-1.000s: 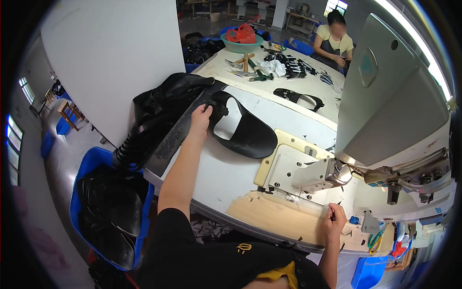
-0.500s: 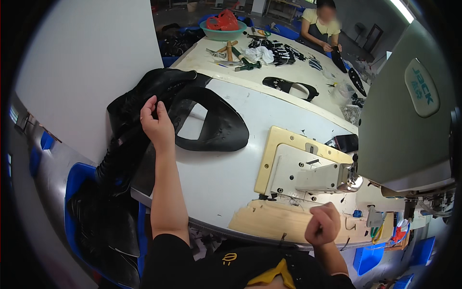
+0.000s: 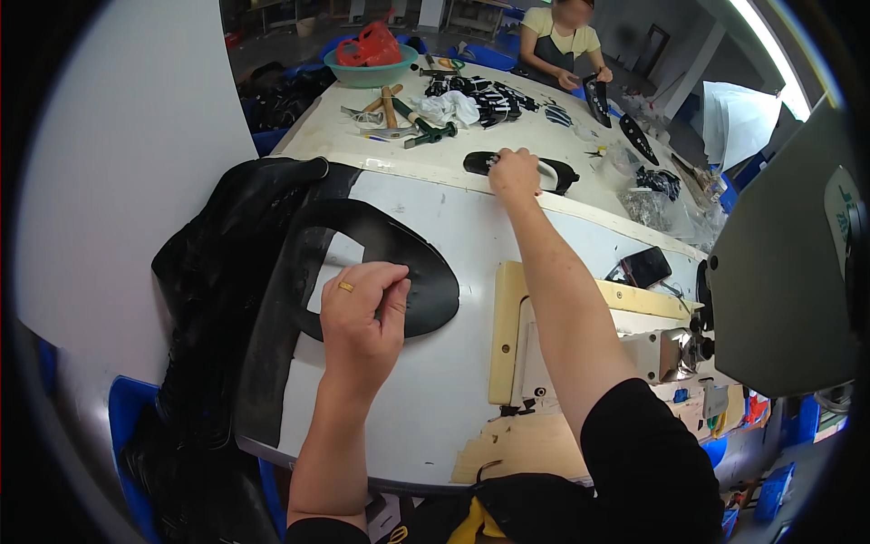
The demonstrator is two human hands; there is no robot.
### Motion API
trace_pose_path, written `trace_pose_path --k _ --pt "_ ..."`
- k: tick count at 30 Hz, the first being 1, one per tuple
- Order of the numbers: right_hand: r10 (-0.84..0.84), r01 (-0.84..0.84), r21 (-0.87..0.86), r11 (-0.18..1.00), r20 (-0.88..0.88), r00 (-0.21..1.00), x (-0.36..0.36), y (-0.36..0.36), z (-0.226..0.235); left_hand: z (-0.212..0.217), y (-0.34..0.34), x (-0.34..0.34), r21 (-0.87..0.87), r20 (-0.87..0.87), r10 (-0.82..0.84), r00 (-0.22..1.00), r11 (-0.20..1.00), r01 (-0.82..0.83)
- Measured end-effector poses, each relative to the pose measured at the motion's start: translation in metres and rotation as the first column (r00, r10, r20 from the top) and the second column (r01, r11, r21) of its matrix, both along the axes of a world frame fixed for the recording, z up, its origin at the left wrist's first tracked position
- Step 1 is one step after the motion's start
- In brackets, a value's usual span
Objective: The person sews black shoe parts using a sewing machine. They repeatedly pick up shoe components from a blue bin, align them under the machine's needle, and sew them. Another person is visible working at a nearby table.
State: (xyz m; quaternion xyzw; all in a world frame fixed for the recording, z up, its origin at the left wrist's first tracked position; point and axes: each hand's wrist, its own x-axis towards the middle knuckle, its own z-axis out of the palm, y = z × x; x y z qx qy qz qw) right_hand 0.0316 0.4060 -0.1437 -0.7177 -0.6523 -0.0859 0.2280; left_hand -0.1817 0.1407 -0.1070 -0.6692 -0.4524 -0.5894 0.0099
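Black curved piece (image 3: 430, 286) lay on bench (image 3: 421, 408), left hand (image 3: 367, 308) curled over it; right hand (image 3: 517, 174) was at smaller black upper (image 3: 478, 163); grips unclear.

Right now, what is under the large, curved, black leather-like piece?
Through the opening in the black, curved piece, the white tabletop shows. What lies beneath the piece's solid material, or behind the left hand, is covered.

The cut-out piece (image 3: 426, 267) is black, the tabletop (image 3: 417, 408) white, the basin (image 3: 370, 75) pale green and the bag (image 3: 373, 43) red
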Motion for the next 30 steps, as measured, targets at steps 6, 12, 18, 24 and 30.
trace_pose_path --k 6,12,18,24,30 --pt "-0.493 0.472 -0.361 0.804 0.037 0.869 0.094 0.038 -0.003 0.006 -0.019 0.011 -0.146 -0.051 -0.197 0.979 0.971 0.188" --pt "-0.429 0.385 -0.429 0.817 -0.007 0.903 0.106 0.048 -0.016 0.0 -0.025 0.016 -0.207 -0.051 -0.256 0.965 0.948 0.241" --pt "-0.048 0.096 0.489 0.867 -0.109 0.993 0.04 0.036 0.03 -0.006 -0.012 0.016 -0.141 -0.054 -0.177 0.983 0.976 0.168" --pt "0.209 -0.024 0.85 0.526 -0.102 0.973 -0.027 -0.07 0.14 -0.011 0.009 0.012 -0.03 0.149 -0.109 0.983 0.993 0.115" --pt "0.653 -0.427 0.757 0.494 0.001 0.757 -0.054 -0.275 0.169 0.001 -0.017 -0.061 0.12 0.62 -0.071 0.781 0.993 -0.006"
